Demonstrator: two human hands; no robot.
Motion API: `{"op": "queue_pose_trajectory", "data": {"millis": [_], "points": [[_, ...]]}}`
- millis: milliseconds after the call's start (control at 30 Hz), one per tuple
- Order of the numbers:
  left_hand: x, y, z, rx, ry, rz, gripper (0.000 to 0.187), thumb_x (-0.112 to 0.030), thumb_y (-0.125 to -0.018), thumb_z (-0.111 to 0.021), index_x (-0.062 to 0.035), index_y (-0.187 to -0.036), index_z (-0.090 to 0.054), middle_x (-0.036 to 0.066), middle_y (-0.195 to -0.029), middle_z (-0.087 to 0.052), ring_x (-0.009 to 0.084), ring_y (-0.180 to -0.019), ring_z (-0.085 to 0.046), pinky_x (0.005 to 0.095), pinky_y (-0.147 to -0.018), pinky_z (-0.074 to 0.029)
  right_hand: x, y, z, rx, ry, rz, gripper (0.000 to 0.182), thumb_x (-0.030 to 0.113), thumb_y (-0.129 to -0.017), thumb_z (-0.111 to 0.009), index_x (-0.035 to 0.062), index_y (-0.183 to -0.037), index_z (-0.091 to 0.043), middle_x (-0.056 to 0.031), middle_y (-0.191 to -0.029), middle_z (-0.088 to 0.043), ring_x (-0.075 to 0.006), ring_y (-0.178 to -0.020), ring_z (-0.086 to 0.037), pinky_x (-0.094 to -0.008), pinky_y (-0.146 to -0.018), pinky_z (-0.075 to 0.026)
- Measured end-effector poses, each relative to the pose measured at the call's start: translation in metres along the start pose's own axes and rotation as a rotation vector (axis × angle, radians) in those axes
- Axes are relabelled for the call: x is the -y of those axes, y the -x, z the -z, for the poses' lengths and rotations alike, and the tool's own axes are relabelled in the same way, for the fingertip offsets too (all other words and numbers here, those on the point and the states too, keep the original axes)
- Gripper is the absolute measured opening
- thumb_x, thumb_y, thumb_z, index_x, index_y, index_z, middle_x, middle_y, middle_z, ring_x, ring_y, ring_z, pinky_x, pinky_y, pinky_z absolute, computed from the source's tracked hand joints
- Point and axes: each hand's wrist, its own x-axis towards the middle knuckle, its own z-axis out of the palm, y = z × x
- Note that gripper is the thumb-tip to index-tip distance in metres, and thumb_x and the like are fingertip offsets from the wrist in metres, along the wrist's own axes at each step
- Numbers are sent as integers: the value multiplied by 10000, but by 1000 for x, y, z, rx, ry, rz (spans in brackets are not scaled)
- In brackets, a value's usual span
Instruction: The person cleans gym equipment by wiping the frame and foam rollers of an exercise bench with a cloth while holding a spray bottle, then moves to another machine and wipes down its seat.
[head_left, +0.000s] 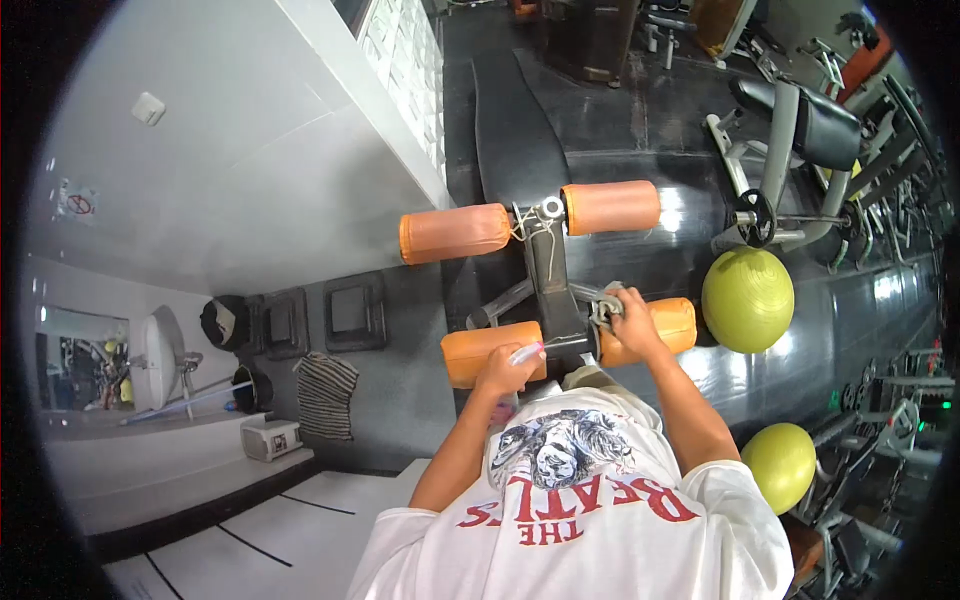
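My left hand (508,371) is closed around a spray bottle with a white and pink head (524,353), in front of the near left orange foam roller (465,358). Most of the bottle is hidden behind my fingers and forearm. In my right hand (632,325) is a bunched grey cloth (605,308), at the inner end of the near right orange roller (676,322). Both rollers sit on the dark metal frame (549,265) of a bench. Two more padded rollers, the far left (455,233) and far right (612,207), flank its upper end.
A long black bench pad (512,120) extends away from the rollers. Two yellow-green exercise balls, one farther (748,300) and one nearer (779,468), lie on the right. Beyond stands a weight machine (790,150). On the left are a white wall (230,170), black step platforms (355,311) and a striped mat (326,396).
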Motion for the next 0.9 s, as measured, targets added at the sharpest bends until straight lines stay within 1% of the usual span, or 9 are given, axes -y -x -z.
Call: {"op": "queue_pose_trajectory", "data": {"millis": [33, 100, 233, 400, 433, 500, 667, 767, 900], "points": [[7, -7, -3, -24, 46, 7, 377, -392, -916, -752, -17, -949, -750, 99, -711, -698, 202, -523, -659, 352, -490, -512, 25, -3, 11, 83, 139, -47, 492, 82, -824, -694, 207, -1295, -622, -101, -1281, -564, -368, -1243, -552, -539, -1026, -432], [34, -28, -7, -78, 150, 18, 360, -369, -917, -765, -10, -933, -747, 58, -673, -670, 154, -471, -620, 314, -436, -491, 38, -14, 7, 195, 174, 50, 498, 89, -811, -719, 203, -1287, -629, -104, -1288, -559, -370, -1233, -554, -524, -1027, -451], [49, -38, 3, -82, 586, 13, 325, -311, -927, -762, 11, -907, -729, 70, -711, -665, 171, -489, -622, 291, -432, -503, 38, -54, -25, 330, 228, 269, 510, 96, -788, -756, 183, -1275, -634, -136, -1275, -555, -400, -1192, -560, -514, -991, -506], [53, -33, -5, -226, 687, -6, 331, -302, -929, -763, 27, -914, -728, 78, -734, -674, 162, -488, -614, 295, -428, -495, 0, -126, -94, 384, 231, 301, 425, 118, -831, -694, 109, -1252, -639, -187, -1269, -569, -451, -1120, -596, -510, -976, -518], [52, -30, -8, -254, 702, -25, 331, -300, -929, -765, 29, -914, -728, 77, -730, -674, 159, -484, -612, 294, -427, -493, -1, -130, -100, 472, 205, 228, 398, 88, -829, -654, 93, -1227, -663, -207, -1274, -583, -461, -1118, -612, -518, -977, -515], [54, -26, -14, -300, 717, -31, 325, -290, -930, -767, 32, -914, -728, 74, -721, -673, 153, -478, -608, 288, -426, -487, -3, -119, -108, 569, 312, 291, 447, 38, -782, -639, 91, -1224, -673, -226, -1233, -602, -449, -1126, -618, -502, -978, -515], [54, -29, -21, -356, 724, -57, 299, -261, -924, -780, 33, -904, -728, 70, -702, -673, 138, -466, -602, 270, -424, -474, 28, -90, -54, 873, 286, 491, 456, -6, -745, -632, 72, -1188, -708, -238, -1242, -612, -445, -1144, -617, -481, -988, -517], [50, -31, -19, -368, 740, -33, 290, -254, -916, -788, 28, -889, -728, 74, -702, -676, 138, -460, -599, 266, -421, -471, 41, -87, -38, 907, 209, 475, 450, -29, -732, -628, 76, -1158, -726, -226, -1234, -618, -429, -1161, -613, -473, -994, -514], [48, -28, -20, -403, 731, -38, 287, -245, -912, -791, 35, -891, -731, 80, -701, -678, 139, -453, -598, 269, -419, -472, 31, -109, -74, 805, 217, 440, 433, -14, -780, -611, 95, -1184, -719, -221, -1221, -623, -432, -1141, -624, -477, -985, -520]]}}
